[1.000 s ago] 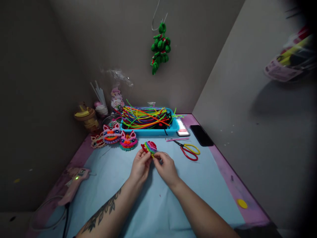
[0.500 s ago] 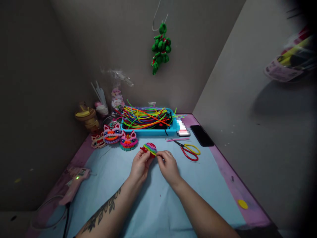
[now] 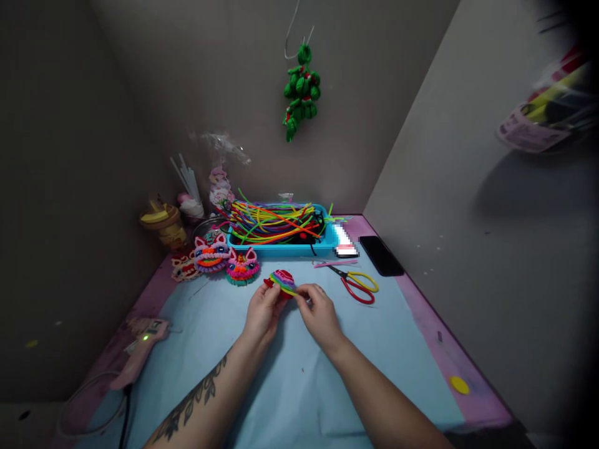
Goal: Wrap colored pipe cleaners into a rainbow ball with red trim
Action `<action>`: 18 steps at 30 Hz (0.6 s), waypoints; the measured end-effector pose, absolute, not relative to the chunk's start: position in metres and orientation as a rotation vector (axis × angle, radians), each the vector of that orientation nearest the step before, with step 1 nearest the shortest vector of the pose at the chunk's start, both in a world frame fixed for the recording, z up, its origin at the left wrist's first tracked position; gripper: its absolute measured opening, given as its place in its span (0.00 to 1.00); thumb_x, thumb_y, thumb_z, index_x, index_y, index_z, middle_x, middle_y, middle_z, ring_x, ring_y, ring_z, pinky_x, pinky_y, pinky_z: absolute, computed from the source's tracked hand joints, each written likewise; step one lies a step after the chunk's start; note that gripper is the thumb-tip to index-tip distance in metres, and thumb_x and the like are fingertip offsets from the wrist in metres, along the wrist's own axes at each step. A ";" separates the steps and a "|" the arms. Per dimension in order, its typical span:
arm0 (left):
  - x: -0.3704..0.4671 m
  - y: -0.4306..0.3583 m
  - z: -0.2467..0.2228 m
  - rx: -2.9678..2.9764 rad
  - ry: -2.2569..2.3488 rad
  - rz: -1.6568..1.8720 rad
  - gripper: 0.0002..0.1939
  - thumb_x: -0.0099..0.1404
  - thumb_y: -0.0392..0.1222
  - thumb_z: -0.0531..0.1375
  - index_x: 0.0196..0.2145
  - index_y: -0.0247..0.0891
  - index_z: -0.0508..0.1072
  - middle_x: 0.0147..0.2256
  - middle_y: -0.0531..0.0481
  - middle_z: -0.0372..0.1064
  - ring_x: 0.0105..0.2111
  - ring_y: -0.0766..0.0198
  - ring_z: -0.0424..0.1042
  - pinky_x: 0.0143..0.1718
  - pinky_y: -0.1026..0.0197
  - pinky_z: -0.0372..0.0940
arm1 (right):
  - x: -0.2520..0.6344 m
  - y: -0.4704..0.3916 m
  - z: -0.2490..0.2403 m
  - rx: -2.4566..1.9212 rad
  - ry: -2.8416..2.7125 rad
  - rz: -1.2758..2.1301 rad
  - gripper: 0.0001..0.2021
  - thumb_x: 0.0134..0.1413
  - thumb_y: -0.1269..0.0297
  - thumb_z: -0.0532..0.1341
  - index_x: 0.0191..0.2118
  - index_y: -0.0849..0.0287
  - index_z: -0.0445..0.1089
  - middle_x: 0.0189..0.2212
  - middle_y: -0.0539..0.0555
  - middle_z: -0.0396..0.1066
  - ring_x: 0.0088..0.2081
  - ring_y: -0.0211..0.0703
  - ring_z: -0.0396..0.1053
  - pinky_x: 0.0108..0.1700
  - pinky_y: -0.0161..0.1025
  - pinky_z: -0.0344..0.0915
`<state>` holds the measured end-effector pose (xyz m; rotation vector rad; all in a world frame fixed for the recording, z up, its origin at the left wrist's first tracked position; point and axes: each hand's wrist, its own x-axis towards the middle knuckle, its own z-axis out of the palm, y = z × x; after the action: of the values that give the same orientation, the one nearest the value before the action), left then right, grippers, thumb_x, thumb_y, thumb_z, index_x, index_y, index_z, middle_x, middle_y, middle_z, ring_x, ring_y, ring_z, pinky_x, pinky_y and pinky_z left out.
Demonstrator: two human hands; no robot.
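My left hand (image 3: 262,310) is closed on a small craft piece made of pipe cleaners (image 3: 284,279), with red, purple, green and yellow rows. At the piece's right edge, the fingertips of my right hand (image 3: 319,312) pinch the end of its yellow-green pipe cleaner. Both hands are above the light blue table cover (image 3: 281,386). Finished-looking animal heads of fuzzy pipe cleaner, one pink and teal (image 3: 243,266) and one lilac and orange (image 3: 211,252), sit just beyond my left hand. Scissors (image 3: 354,284) with one red and one yellow handle lie to the right of my right hand.
A blue tray (image 3: 281,251) full of colourful pipe cleaners stands at the back. A dark phone (image 3: 381,255) lies to its right. On the left rests a pink glue gun (image 3: 140,354) with a green light and a cable. A yellow disc (image 3: 459,385) lies near the right edge.
The view has shifted very slightly. Both hands stay almost in place on the craft piece, which looks a little turned.
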<state>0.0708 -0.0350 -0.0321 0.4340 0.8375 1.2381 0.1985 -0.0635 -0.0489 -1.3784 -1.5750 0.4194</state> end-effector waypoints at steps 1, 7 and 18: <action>0.071 -0.035 -0.032 0.435 0.837 1.240 0.17 0.44 0.40 0.72 0.31 0.33 0.73 0.30 0.49 0.74 0.31 0.66 0.72 0.37 0.62 0.68 | 0.199 -0.064 -0.049 -1.377 -1.572 0.430 0.05 0.54 0.73 0.56 0.34 0.57 0.68 0.32 0.54 0.70 0.37 0.45 0.67 0.39 0.40 0.64; 0.070 -0.035 -0.034 0.438 0.853 1.249 0.16 0.45 0.41 0.71 0.30 0.34 0.72 0.29 0.50 0.74 0.30 0.66 0.72 0.37 0.62 0.68 | 0.199 -0.066 -0.043 -1.315 -1.494 0.454 0.07 0.52 0.74 0.55 0.33 0.57 0.68 0.30 0.52 0.69 0.34 0.42 0.67 0.36 0.37 0.64; 0.071 -0.037 -0.029 0.473 0.826 1.264 0.17 0.46 0.41 0.71 0.31 0.34 0.71 0.29 0.50 0.73 0.30 0.66 0.71 0.39 0.60 0.67 | 0.202 -0.064 -0.045 -1.344 -1.492 0.452 0.06 0.54 0.71 0.56 0.34 0.57 0.70 0.31 0.53 0.70 0.35 0.42 0.68 0.36 0.37 0.65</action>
<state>0.0713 -0.0366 -0.0294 0.4728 0.8261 1.2638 0.2019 -0.0642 -0.0451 -1.3441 -1.4924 0.4517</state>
